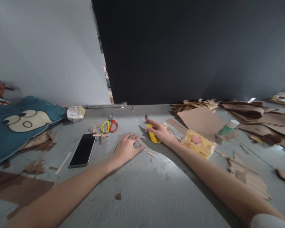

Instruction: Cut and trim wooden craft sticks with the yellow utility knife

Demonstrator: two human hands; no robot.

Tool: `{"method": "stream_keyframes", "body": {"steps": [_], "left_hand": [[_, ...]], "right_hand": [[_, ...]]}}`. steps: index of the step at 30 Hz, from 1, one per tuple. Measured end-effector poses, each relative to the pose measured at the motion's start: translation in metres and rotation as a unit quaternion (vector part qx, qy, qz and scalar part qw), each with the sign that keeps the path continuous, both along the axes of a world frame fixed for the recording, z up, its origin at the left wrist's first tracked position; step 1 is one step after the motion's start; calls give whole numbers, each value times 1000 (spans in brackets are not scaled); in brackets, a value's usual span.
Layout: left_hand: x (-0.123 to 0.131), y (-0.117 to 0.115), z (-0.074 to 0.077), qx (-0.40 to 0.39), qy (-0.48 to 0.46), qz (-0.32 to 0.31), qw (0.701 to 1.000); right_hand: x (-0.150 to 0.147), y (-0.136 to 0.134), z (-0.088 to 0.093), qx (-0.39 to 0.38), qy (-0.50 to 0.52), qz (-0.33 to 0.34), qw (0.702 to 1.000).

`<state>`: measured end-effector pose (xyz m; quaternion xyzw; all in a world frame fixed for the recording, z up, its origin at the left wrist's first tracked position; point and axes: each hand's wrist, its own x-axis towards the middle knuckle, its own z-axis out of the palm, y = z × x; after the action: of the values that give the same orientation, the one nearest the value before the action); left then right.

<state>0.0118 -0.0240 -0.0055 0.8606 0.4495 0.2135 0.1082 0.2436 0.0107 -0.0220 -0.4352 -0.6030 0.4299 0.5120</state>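
Observation:
My left hand rests on the grey table with its fingers spread flat, the fingertips pressing down a thin wooden stick. My right hand is wrapped round a yellow utility knife, whose dark tip points away from me just beyond the stick's far end. A black phone lies face up to the left of my left hand. Scissors with one yellow and one red handle lie behind it among small wood scraps.
A blue cartoon-face cushion and a small white pack sit at the left. A yellow snack packet, a glue bottle, cardboard sheets and stacked sticks lie at the right. A dark panel stands behind.

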Motion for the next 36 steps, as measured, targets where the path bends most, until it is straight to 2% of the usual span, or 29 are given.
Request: {"method": "stream_keyframes", "body": {"steps": [4,10,16,19,23,26,29,32,36], "left_hand": [[0,0,-1,10,3,-2,1000],[0,3,-5,16,-18,-11,1000],[2,2,-4,9,-16,2,1000],[2,1,-3,11,-11,3,1000],[2,1,-1,16,-9,-3,1000],[2,0,0,14,-6,0,1000],[2,0,-1,16,-10,1,1000],[1,1,-4,22,-19,-1,1000],[0,4,-8,29,-20,-4,999]], "right_hand": [[-7,-4,-3,55,-51,-14,997],[-10,-13,-3,124,-145,-77,979],[-5,-16,4,135,-227,-115,958],[-6,-14,2,141,-235,-147,950],[-9,-13,0,133,-193,-150,960],[-12,-15,2,103,-139,-92,981],[-15,-17,5,30,-39,-42,998],[-17,-18,8,-19,46,-40,998],[-17,-17,11,-56,104,-54,992]]}}
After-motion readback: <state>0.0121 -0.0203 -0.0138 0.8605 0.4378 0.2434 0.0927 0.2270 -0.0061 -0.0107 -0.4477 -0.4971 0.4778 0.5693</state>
